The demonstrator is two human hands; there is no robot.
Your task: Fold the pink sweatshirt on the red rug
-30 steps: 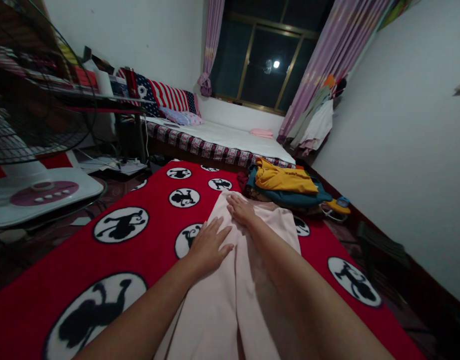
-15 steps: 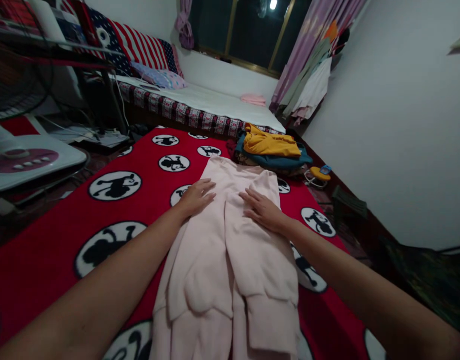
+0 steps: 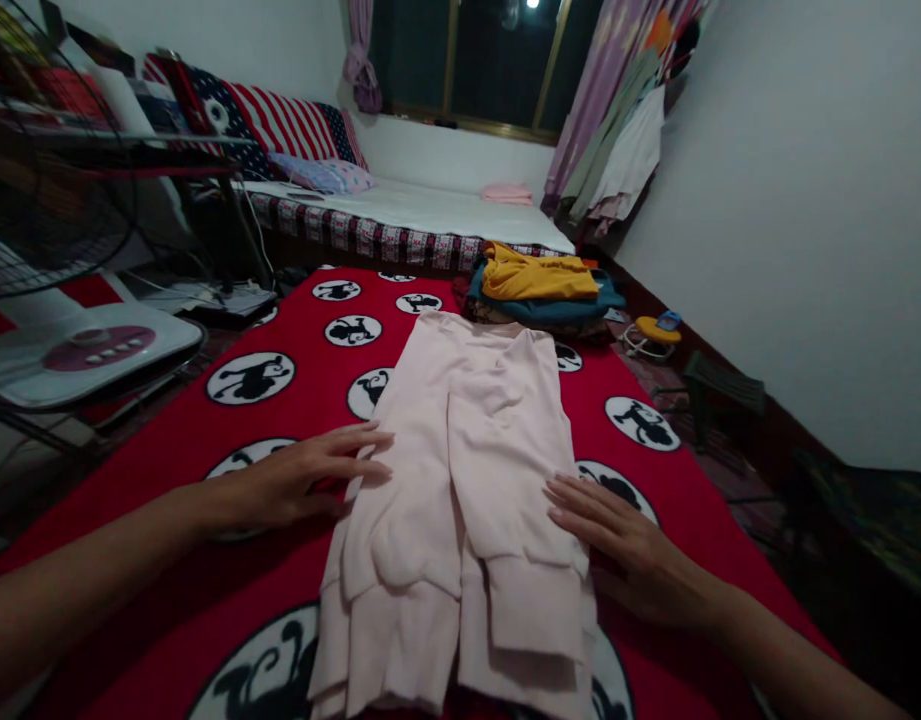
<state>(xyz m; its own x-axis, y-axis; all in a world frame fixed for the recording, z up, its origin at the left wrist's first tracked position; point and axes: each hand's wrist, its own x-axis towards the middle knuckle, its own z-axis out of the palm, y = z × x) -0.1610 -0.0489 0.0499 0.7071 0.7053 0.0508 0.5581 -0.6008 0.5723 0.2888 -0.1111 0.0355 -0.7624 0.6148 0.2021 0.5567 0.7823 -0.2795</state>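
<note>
A pale pink sweatshirt (image 3: 505, 440) lies flat on a red blanket (image 3: 167, 610) printed with black figures in white ovals. Its sleeves are folded down over the front, and the wide cuffs lie towards me. On the left edge of the sweatshirt rest the fingertips of my left hand (image 3: 295, 480), fingers stretched and slightly apart. My right hand (image 3: 632, 545) is at the opposite edge, above the right cuff, with its fingers extended onto the cloth. Neither hand grips the fabric.
Beyond the sweatshirt sits a stack of folded clothes (image 3: 539, 275), yellow on top. A bed (image 3: 430, 205) stands under the window. To the left are a fan (image 3: 100, 340) and a cluttered desk (image 3: 167, 150); a small yellow stool (image 3: 655, 330) is on the right.
Both hands have slid from the upper part of the sweatshirt towards me and outwards to its side edges. The view has shifted slightly.
</note>
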